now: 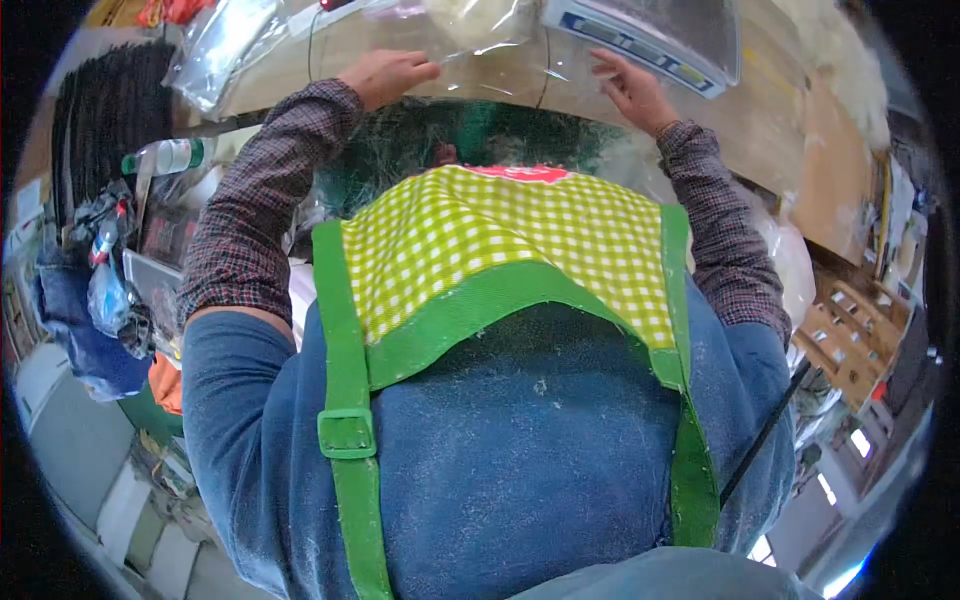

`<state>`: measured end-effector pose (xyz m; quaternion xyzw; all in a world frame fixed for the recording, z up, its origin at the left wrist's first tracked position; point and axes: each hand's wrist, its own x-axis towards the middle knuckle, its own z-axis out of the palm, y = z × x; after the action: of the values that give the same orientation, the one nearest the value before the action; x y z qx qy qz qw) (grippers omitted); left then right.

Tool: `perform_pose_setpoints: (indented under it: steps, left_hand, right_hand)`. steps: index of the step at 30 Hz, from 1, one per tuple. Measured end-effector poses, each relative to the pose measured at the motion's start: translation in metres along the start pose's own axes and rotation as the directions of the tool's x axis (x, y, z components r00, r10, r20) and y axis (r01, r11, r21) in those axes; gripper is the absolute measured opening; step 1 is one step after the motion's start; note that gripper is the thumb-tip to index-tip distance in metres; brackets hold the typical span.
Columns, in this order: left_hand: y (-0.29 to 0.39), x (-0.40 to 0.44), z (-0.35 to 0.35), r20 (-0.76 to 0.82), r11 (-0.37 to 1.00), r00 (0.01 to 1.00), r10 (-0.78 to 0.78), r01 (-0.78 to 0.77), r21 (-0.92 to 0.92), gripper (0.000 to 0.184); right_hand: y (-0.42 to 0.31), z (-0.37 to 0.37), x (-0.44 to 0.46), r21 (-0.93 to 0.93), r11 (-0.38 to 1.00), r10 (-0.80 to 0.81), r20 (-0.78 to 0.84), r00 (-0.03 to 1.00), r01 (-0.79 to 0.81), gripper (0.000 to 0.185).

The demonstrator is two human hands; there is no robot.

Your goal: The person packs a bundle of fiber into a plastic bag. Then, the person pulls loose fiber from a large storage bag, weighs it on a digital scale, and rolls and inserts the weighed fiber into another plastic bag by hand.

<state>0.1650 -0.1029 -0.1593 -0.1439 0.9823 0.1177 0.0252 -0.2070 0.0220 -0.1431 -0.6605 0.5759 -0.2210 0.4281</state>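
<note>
Left hand [388, 77]: fingers drawn together beside clear plastic film [482, 72]; grip cannot be told. Right hand [636, 92]: partly open, no hold visible. Film lies between them over the desk [760, 130]. Judged: even, light tension limits creasing. Desk's near edge runs close to both wrists; clear-sided container [650, 48] crowds the right fingers.

At twelve o'clock, a thin clear plastic film [495, 72] was glossy and wrinkled over a smooth, matt, light-brown wooden tabletop [590, 97]. At one o'clock, a blue-and-white-fronted box [643, 50] looked like smooth, shiny plastic. In the centre, a green-and-white checked cloth apron [500, 225] was matt, above a dusty, matt blue cloth shirt [530, 440].
</note>
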Motion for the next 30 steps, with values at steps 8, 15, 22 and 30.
perform_pose_setpoints:
  steps: [8, 15, 22, 30]
  left_hand:
    - [-0.007, 0.003, 0.005, 0.034, 1.000, 0.999, 0.017, -0.017, 0.005, 0.026]
    - [-0.017, -0.007, -0.002, -0.091, 0.974, 0.992, -0.093, 0.071, -0.215, 0.015]
    - [0.053, -0.041, -0.089, -0.565, 0.939, 0.816, -0.122, -0.090, -0.333, 0.016]
    - [0.059, -0.011, -0.044, -0.375, 0.114, 0.677, -0.633, -0.398, -0.910, 0.022]
  right_hand:
    - [0.005, -0.002, 0.025, -0.824, 0.360, -0.541, 0.198, 0.817, 0.438, 0.058]
    - [-0.002, 0.011, 0.054, -0.567, 0.651, -0.520, 0.151, 0.840, 0.505, 0.037]
    - [-0.083, -0.008, 0.015, -0.368, 0.690, -0.706, -0.152, 0.692, 0.624, 0.016]
    - [-0.070, 0.045, 0.029, 0.711, 0.588, -0.192, -0.340, 0.920, 0.386, 0.023]
